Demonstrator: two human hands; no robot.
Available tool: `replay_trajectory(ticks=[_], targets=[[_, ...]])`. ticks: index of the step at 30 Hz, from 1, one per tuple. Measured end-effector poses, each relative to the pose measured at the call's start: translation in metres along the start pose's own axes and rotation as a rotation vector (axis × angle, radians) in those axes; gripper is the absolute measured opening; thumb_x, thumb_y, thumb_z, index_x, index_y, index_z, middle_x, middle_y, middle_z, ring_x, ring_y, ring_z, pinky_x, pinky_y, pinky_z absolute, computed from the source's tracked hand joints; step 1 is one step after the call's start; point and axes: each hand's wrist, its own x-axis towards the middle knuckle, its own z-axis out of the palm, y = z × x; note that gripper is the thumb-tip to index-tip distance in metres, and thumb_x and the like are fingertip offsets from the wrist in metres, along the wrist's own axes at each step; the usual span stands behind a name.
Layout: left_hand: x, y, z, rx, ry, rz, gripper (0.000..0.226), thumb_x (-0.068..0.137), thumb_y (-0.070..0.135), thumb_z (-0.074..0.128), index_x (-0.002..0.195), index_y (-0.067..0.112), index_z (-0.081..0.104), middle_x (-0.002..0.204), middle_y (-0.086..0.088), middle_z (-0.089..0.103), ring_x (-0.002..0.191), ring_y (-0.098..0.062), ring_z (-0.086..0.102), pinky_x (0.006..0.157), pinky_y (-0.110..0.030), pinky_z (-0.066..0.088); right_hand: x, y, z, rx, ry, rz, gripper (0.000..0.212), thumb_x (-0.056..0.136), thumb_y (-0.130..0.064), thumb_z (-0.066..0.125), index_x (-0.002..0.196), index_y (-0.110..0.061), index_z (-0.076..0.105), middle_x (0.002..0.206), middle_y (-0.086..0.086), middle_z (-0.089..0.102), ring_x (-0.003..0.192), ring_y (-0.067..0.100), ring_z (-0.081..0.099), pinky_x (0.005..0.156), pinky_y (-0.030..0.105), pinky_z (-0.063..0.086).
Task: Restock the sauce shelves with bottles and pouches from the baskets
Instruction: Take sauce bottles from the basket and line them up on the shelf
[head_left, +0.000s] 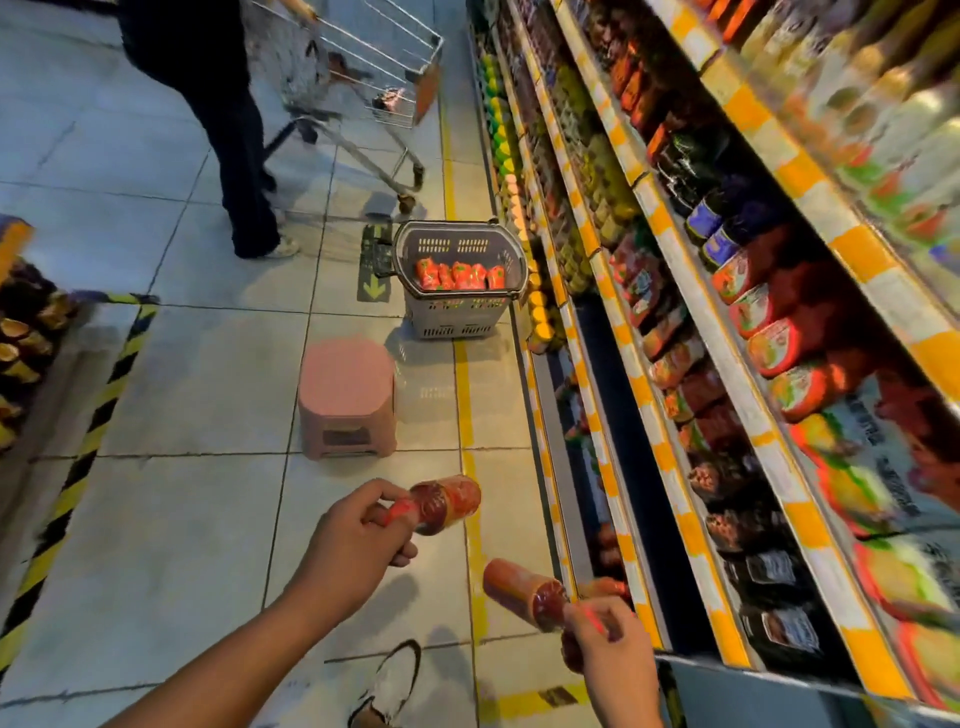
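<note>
I see my left hand (358, 535) gripping a red sauce bottle (444, 503) by its neck, out over the floor. My right hand (605, 642) grips another red bottle (524, 590) the same way, close to the low shelves (670, 467). Both bottles lie tipped on their sides. The shelves on the right are full of jars and pouches, with yellow and white strips along the edges. Farther along, a grey basket (457, 312) with red pouches (460, 274) sits on the pale tile floor (197, 389), just by the shelves. A pink stool (347, 397) stands near it. A yellow line (467, 415) runs along the floor. A person (218, 104) pushes a cart (363, 78) farther back.
</note>
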Motion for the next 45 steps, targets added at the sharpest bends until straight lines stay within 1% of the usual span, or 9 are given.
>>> replay_trajectory(ticks=[11,16,18,21,26,30,35,41,45], targets=[[0.190,0.032,0.057,0.215,-0.307,-0.065,0.026,0.093,0.001,0.067,0.085,0.025,0.072,0.075,-0.021,0.070,0.066,-0.031,0.071,0.070,-0.048,0.061,0.092,-0.022,0.025,-0.017,0.266,0.127,0.012,0.090,-0.030,0.075,0.081,-0.028,0.068,0.063,0.006,0.067,0.064,0.034,0.066,0.062,0.050,0.057],[0.287,0.026,0.092,0.408,-0.498,0.001,0.009,0.097,0.022,0.068,0.094,0.030,0.071,0.079,-0.007,0.076,0.070,-0.021,0.077,0.076,-0.052,0.065,0.144,-0.018,0.052,0.022,0.423,0.198,0.021,0.093,-0.026,0.073,0.074,-0.026,0.064,0.062,0.009,0.066,0.064,0.041,0.062,0.056,0.042,0.049],[0.325,0.013,0.111,0.454,-0.563,0.026,0.004,0.092,0.034,0.069,0.096,0.036,0.069,0.077,-0.004,0.075,0.070,-0.021,0.077,0.074,-0.055,0.064,0.174,-0.009,0.066,0.042,0.481,0.229,0.022,0.093,-0.019,0.073,0.075,-0.024,0.063,0.065,0.011,0.067,0.066,0.042,0.063,0.058,0.049,0.052],[0.376,-0.023,0.144,0.515,-0.627,0.065,0.019,0.081,0.050,0.063,0.096,0.040,0.067,0.073,-0.001,0.073,0.070,-0.021,0.076,0.071,-0.055,0.063,0.225,0.016,0.090,0.094,0.532,0.282,0.020,0.090,-0.018,0.075,0.075,-0.027,0.065,0.070,0.013,0.070,0.068,0.042,0.067,0.062,0.054,0.056],[0.449,-0.109,0.219,0.576,-0.672,0.113,0.016,0.085,0.041,0.066,0.096,0.030,0.067,0.072,-0.003,0.072,0.069,-0.025,0.073,0.065,-0.052,0.060,0.333,0.082,0.131,0.163,0.619,0.296,0.011,0.091,-0.010,0.072,0.083,-0.007,0.066,0.069,0.015,0.067,0.053,0.023,0.059,0.054,0.034,0.050],[0.499,-0.189,0.288,0.505,-0.688,0.110,0.015,0.080,0.037,0.070,0.091,0.028,0.069,0.070,0.004,0.067,0.068,-0.023,0.073,0.065,-0.048,0.061,0.418,0.154,0.155,0.087,0.708,0.224,0.008,0.084,-0.026,0.072,0.082,-0.022,0.065,0.073,0.011,0.067,0.066,0.038,0.063,0.061,0.052,0.057],[0.556,-0.273,0.383,0.467,-0.758,0.376,0.005,0.089,0.026,0.071,0.089,0.021,0.073,0.065,0.006,0.066,0.065,-0.024,0.067,0.064,-0.042,0.056,0.502,0.209,0.161,0.006,0.811,0.081,0.011,0.086,-0.002,0.070,0.089,-0.013,0.069,0.082,0.009,0.069,0.073,0.021,0.060,0.072,0.029,0.052],[0.595,-0.315,0.478,0.455,-0.895,0.681,0.006,0.086,0.021,0.071,0.087,0.016,0.075,0.065,0.005,0.062,0.067,-0.011,0.057,0.062,-0.022,0.045,0.558,0.265,0.159,0.001,0.972,-0.060,0.019,0.086,0.001,0.070,0.103,-0.005,0.075,0.093,0.009,0.073,0.082,0.005,0.063,0.074,0.012,0.049],[0.602,-0.327,0.524,0.418,-1.061,0.709,0.013,0.087,0.027,0.069,0.081,0.017,0.074,0.050,0.011,0.049,0.051,-0.007,0.043,0.049,-0.017,0.030,0.576,0.294,0.155,-0.120,1.017,-0.101,0.020,0.087,-0.008,0.072,0.106,-0.013,0.076,0.094,0.001,0.074,0.086,0.006,0.067,0.076,0.019,0.051]])
